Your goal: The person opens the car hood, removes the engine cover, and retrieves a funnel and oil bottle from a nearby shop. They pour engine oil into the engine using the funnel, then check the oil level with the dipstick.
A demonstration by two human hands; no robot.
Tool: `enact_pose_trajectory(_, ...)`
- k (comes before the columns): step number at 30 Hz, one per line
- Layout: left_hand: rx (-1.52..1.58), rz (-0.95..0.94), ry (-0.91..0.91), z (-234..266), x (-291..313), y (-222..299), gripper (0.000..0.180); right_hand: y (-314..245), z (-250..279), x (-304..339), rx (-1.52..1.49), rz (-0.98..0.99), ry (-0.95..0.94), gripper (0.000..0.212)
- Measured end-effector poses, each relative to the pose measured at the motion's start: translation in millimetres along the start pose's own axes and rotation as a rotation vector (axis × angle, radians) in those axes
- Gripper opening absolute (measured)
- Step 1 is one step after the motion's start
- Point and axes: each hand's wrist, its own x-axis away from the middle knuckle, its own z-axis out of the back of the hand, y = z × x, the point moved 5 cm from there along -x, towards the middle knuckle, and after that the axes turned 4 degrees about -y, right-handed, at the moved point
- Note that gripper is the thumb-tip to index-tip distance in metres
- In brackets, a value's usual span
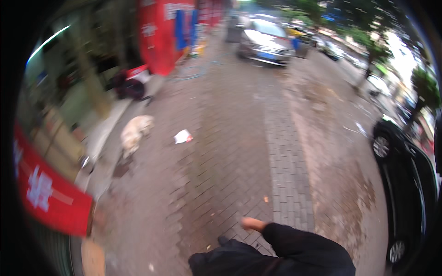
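Brick paving (235, 138) ran ahead of the hands, with red shopfront panels (159, 37) far ahead and to the left, a brownish car (264, 43) facing the wearer well ahead, and a black car (407, 198) well apart on the right. One bare hand showed, apparently the right hand (252, 224), reaching out of a dark sleeve (306, 244); motion blur hid its fingers, so whether it was clenched, slack or grasping something could not be told. The left hand was out of view.

Nearest to the visible hand, just ahead and slightly to its right, lay a small orange scrap (265, 199) on the bricks. It was probably thin and very light, perhaps brittle, and best pinched by its edge. Farther ahead and to the left lay a white sheet (183, 136) with a reddish patch, likely limp and easily creased, with a corner as the best hold. A pale dog (137, 131) was left of that sheet. No container could be made out near the hand; a blue shape (295, 43) beside the brownish car was too blurred to identify.
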Motion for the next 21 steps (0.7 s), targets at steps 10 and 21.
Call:
enact_pose_trajectory(10,0.118,0.078,0.015,101.3,-229.4,313.5,0.045,-120.1,336.6,-549.5,-0.354,-0.203,0.231,0.033)
enact_pose_trajectory(21,-0.221,-0.783,0.425,399.5,-356.7,962.4,0.055,-83.2,243.7,-736.9,0.451,-0.018,-0.725,0.012)
